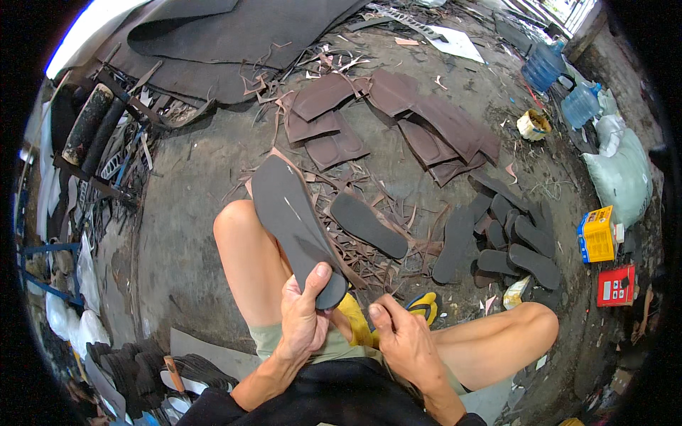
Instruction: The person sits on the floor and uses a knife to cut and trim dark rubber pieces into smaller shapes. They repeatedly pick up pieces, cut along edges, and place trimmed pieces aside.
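My left hand (pixel 304 312) grips the heel end of a dark grey shoe sole (pixel 288 202), thumb on its upper face. The sole is tilted up over my knee, with a strip of brown sheet showing along its edge. My right hand (pixel 406 339) is closed in a pinch just right of the heel; what it holds, if anything, I cannot make out. Beyond lies another grey sole (pixel 369 224) on a heap of brown trimmings (pixel 355 266). A yellow flip-flop with dark straps (pixel 424 307) shows past my right hand.
Several loose soles (pixel 529 245) are piled to the right. Brown moulded sheets (pixel 433 117) lie ahead, with a large dark sheet (pixel 192 42) at far left. Water jugs (pixel 581 105), a sack (pixel 619 170) and a yellow box (pixel 597 234) line the right side. Stacked dark pieces (pixel 135 369) stand lower left.
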